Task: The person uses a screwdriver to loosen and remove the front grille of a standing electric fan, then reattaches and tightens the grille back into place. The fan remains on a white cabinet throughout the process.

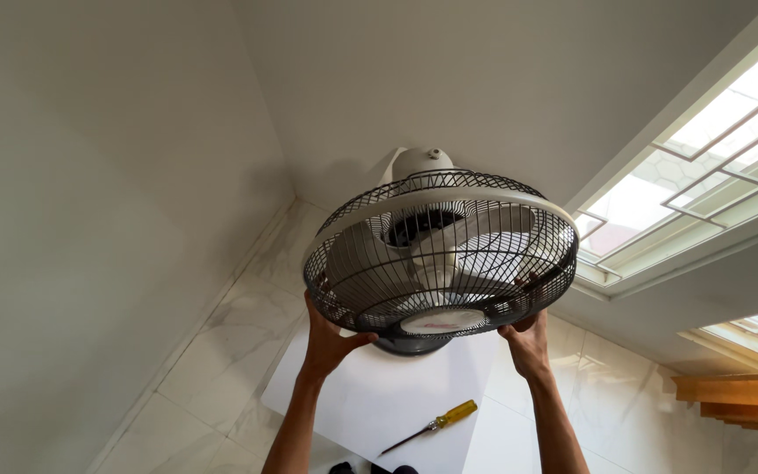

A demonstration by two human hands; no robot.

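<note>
Both hands grip the wire-caged fan (pixel 440 254) from below: the left hand (pixel 326 338) is curled onto the lower left of its dark grille, and the right hand (pixel 528 338) has fingers hooked through the lower right wires. Beneath lies a white tabletop (pixel 370 404) bearing a yellow-handled screwdriver (pixel 432 426).

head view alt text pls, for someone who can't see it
Two bare hands, left hand and right hand, hold a fan with a dark wire cage by its lower rim. Below, a yellow-handled screwdriver lies on a white board on the marble floor.
</note>
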